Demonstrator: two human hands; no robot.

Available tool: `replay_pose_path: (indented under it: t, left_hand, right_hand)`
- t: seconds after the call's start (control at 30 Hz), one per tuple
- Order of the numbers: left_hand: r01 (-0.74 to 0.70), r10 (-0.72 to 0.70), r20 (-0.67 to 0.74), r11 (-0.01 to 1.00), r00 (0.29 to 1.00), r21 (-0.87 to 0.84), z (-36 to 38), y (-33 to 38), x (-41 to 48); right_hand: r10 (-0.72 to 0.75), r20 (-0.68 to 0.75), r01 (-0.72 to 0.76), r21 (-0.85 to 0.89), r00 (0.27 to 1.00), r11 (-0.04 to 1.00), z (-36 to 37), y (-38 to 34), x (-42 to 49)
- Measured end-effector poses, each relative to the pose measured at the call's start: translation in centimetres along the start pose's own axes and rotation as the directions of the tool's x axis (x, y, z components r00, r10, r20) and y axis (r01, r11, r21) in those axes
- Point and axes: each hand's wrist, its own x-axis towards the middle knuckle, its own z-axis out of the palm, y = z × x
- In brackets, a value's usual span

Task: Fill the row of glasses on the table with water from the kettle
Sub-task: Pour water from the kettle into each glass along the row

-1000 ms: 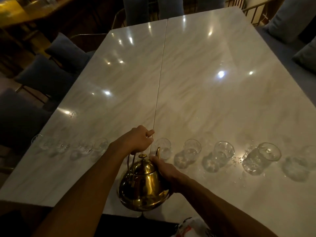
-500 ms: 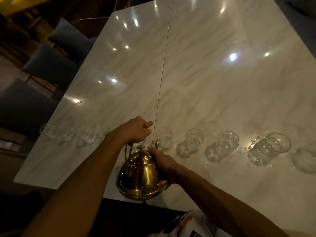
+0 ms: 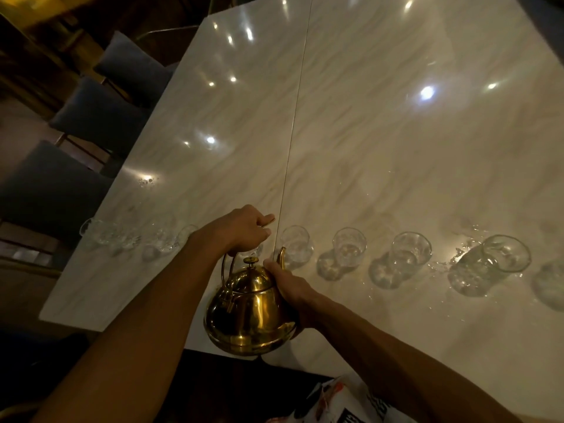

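A shiny gold kettle hangs over the near edge of the white marble table. My left hand grips its arched handle from above. My right hand holds the kettle's side near the base of the spout, which points at a clear glass just past it. A row of clear glasses runs across the table: several to the right, such as one glass, another and a big one, and several faint ones to the left. The kettle stands nearly upright.
Water drops glisten on the table around the right-hand glasses. Blue upholstered chairs line the table's left side. A printed white bag or package lies below the table edge near my right arm.
The view has tilted down and shifted slightly. Both hands and the kettle keep the same hold and place near the glass by the spout.
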Motion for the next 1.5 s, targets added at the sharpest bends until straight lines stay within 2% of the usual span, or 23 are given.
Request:
replay_pose_path:
  t: [1.5]
  left_hand:
    - [0.020,-0.020,-0.020,1.000,1.000,0.013,-0.4,0.4,-0.4]
  right_hand:
    - [-0.022,-0.015,0.021,-0.027,1.000,0.999,0.1,-0.7,-1.1]
